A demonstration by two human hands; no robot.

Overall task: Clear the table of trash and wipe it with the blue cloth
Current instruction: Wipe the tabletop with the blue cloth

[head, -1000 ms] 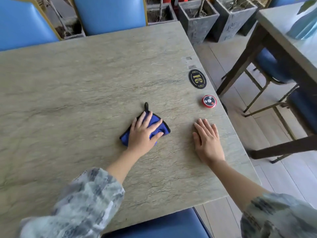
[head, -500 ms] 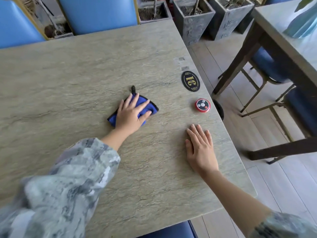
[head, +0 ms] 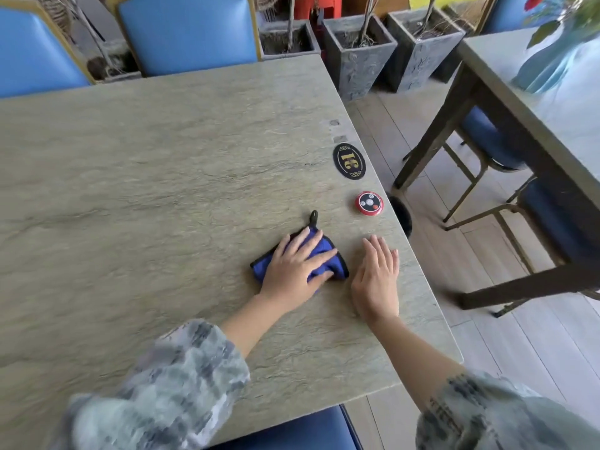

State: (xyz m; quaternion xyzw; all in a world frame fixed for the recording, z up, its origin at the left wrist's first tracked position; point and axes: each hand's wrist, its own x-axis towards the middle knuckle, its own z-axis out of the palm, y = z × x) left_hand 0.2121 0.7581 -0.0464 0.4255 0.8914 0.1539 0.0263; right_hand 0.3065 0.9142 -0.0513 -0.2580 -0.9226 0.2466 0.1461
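The left hand lies flat on the cloth, fingers straight and spread, pressing it to the table rather than gripping it. The cloth is a folded wad on the near right part of the tabletop, its black loop pointing to the far side. The right hand rests palm-down just right of the cloth, fingers straight, holding nothing; it sits between the cloth and the table's right edge, so the cloth has little room to travel that way. The wide unwiped stretch of table lies to the left and far side of the left hand, and that is the direction the next stroke most likely has to take. Farther along the right edge stand a red call button and, beyond it, a black number plate, both well apart from the cloth. No trash is visible on the tabletop, so the clearing part appears done and wiping is the step in hand.
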